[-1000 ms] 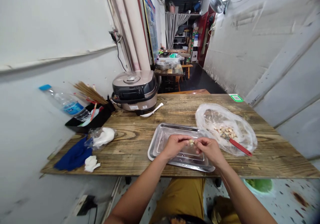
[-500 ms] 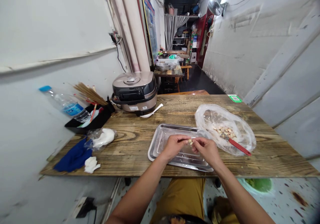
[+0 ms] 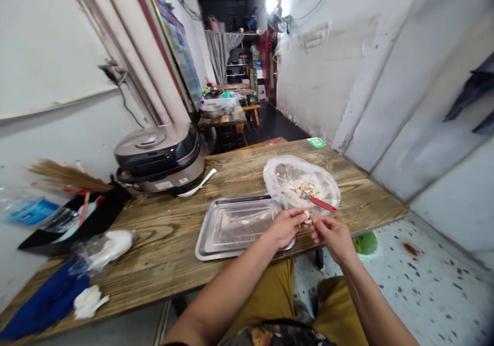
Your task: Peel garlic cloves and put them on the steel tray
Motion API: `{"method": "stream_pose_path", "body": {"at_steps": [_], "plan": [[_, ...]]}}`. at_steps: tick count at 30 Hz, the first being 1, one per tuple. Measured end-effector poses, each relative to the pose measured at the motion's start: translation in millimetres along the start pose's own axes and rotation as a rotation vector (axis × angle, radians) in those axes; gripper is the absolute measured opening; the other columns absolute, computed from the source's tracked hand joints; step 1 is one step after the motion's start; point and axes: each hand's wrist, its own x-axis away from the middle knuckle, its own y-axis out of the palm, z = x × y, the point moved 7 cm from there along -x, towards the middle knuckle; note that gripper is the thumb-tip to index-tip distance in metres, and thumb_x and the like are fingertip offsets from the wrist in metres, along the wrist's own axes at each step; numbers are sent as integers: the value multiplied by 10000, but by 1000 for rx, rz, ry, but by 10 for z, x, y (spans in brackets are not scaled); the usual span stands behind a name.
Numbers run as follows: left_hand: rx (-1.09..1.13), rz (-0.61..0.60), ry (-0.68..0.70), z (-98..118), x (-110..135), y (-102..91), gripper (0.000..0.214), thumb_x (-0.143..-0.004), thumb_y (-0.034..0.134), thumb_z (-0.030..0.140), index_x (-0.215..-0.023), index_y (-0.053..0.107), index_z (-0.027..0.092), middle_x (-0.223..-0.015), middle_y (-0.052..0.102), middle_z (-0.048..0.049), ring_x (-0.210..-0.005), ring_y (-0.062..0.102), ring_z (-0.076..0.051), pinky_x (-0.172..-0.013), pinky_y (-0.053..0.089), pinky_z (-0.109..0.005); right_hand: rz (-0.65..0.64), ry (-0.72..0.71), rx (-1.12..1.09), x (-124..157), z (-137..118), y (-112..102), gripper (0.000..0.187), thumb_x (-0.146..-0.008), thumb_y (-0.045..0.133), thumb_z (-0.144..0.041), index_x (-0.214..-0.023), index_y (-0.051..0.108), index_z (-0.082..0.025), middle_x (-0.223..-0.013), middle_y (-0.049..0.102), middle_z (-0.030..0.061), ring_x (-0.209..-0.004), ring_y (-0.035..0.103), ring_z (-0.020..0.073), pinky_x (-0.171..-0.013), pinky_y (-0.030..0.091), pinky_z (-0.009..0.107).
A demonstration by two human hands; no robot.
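My left hand (image 3: pixel 290 224) pinches a pale garlic clove (image 3: pixel 306 215) between thumb and fingertips, over the right end of the metal tray (image 3: pixel 210 235). Close beside it, the fingertips of my right hand (image 3: pixel 335 237) are pinched together at the lower side of the clove. Two pale cloves (image 3: pixel 245 222) lie apart on the tray. Just beyond my hands sits an open clear plastic bag (image 3: pixel 276 178) with many garlic cloves (image 3: pixel 304 189) inside. A red-handled tool (image 3: pixel 323 204) rests across the bag's near edge, its working end among the cloves.
A rice cooker (image 3: pixel 160 155) stands at the back left, with a white spoon (image 3: pixel 198 183) beside it. Further left are a black holder (image 3: pixel 98 214) with skewers, a plastic-wrapped white item (image 3: pixel 111 248), a blue cloth (image 3: pixel 46 305) and crumpled tissue (image 3: pixel 88 302). The wooden table's (image 3: pixel 162 263) front edge is near my legs.
My view has turned to the right. Both hands have moved from over the tray's middle to its right end, nearer the bag. Two cloves now show on the tray.
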Motion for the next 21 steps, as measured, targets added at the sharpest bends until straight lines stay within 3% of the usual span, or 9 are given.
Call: {"method": "stream_pose_path", "body": {"at_steps": [4,7,11,16,18,21], "plan": [[264,-38,-283,-402,25,200,181,-676,736,127,-824,640,87,-812,642,-67,-661,592,-92,-622,463,-188,60,15,-58,204,123,-329,315,-625,740,-432,-703,650,-141,-592,617,12,-438,504,93,-400,423,206],[338,19,-374,-548,44,285,116,-720,686,92,-822,630,86,-789,638,-71,-674,600,-99,-625,478,-184,96,3,-80,294,135,-474,303,-630,737,-419,-708,651,-139,-589,612,10,-442,506,91,-400,423,203],[345,103,-333,-592,33,319,100,-738,666,93,-828,623,100,-817,649,-67,-659,597,-94,-613,489,-195,170,-24,-51,362,115,-563,305,-647,722,-428,-720,645,-142,-577,606,6,-438,512,95,-405,435,206],[205,253,-117,-463,54,186,97,-742,651,77,-833,622,95,-770,652,-60,-610,578,-69,-557,469,-155,274,-17,-29,449,270,-787,320,-646,716,-439,-733,639,-141,-583,607,5,-435,522,97,-403,443,205],[184,238,-129,-454,79,179,91,-746,654,95,-832,627,92,-755,647,-59,-619,584,-74,-552,473,-152,318,22,-48,461,477,-1029,319,-642,716,-427,-756,642,-137,-587,612,6,-441,529,98,-406,447,202],[210,212,-223,-500,111,196,96,-743,656,88,-837,636,94,-781,658,-77,-668,611,-95,-598,501,-172,492,122,-77,415,932,-1623,290,-628,710,-377,-729,632,-117,-579,614,18,-437,531,101,-408,450,204]]}}
